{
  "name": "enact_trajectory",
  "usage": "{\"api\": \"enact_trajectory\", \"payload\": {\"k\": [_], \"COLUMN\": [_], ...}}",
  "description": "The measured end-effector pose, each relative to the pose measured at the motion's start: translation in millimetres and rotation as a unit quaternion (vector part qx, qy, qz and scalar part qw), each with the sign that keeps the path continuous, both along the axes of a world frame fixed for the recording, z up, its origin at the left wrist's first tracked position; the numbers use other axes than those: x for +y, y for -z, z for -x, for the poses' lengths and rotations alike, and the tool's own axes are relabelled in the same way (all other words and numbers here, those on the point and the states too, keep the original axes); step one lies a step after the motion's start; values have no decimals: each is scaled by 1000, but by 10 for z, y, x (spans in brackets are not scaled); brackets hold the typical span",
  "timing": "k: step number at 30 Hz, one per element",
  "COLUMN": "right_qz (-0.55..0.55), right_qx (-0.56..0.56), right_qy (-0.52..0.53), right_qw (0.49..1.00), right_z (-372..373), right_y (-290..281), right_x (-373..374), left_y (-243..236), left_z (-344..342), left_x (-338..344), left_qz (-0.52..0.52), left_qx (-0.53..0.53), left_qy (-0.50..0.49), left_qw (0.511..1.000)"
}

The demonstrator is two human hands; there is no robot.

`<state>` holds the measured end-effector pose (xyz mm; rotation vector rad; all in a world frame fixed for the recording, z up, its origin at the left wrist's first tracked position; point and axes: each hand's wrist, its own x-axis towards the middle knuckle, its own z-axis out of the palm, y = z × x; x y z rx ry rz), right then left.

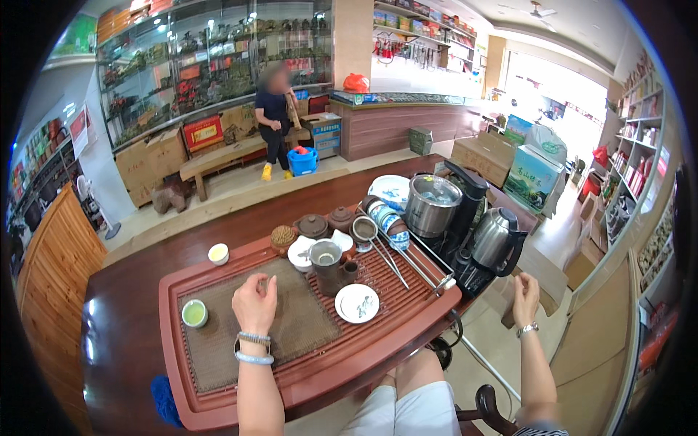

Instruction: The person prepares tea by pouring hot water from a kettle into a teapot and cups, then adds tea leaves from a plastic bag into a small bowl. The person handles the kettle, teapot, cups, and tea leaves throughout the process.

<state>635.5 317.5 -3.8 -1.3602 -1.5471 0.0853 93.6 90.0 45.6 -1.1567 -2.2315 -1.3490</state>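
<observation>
My left hand [254, 304] is above the brown woven mat [291, 334] on a reddish tea tray [174, 378]. Its fingers are loosely bent, the thumb stands apart, and nothing shows in it. A cup of green tea [194, 313] stands to its left; a small cup of pale tea [218, 253] is beyond the tray rim. My right hand [526, 299] hangs off the table's right side, loosely open, near the black handle of a steel kettle [496, 238] but apart from it. Between my hands are a dark cup with a strainer [326, 265] and a white lidded bowl or saucer [358, 303].
Clay teapots [311, 226], a handled strainer [365, 229], tongs [392, 263], a rack of blue-white cups [389, 221] and a steel basin [432, 205] crowd the tray's far right. Beyond the table, a person [275, 120] stands by a wooden bench [211, 166] and a blue bucket [303, 161].
</observation>
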Motion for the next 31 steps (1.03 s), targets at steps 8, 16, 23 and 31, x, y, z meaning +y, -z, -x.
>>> {"api": "enact_trajectory", "payload": {"k": [8, 16, 23, 31], "right_qz": [70, -6, -23, -22], "right_qx": [-46, -92, -175, -220], "right_qy": [-307, -468, -519, -493], "right_qw": [948, 879, 837, 842], "right_z": [1215, 2620, 2993, 2997], "right_y": [-405, -314, -279, -314], "right_x": [-972, -1042, -847, -787], "left_y": [5, -15, 11, -17], "left_z": [-21, 32, 28, 27], "left_x": [-41, -30, -43, -44], "left_qz": [35, 73, 69, 96], "left_qx": [-36, -59, -83, -81], "left_qy": [19, 25, 33, 32], "left_qw": [999, 995, 994, 992]}}
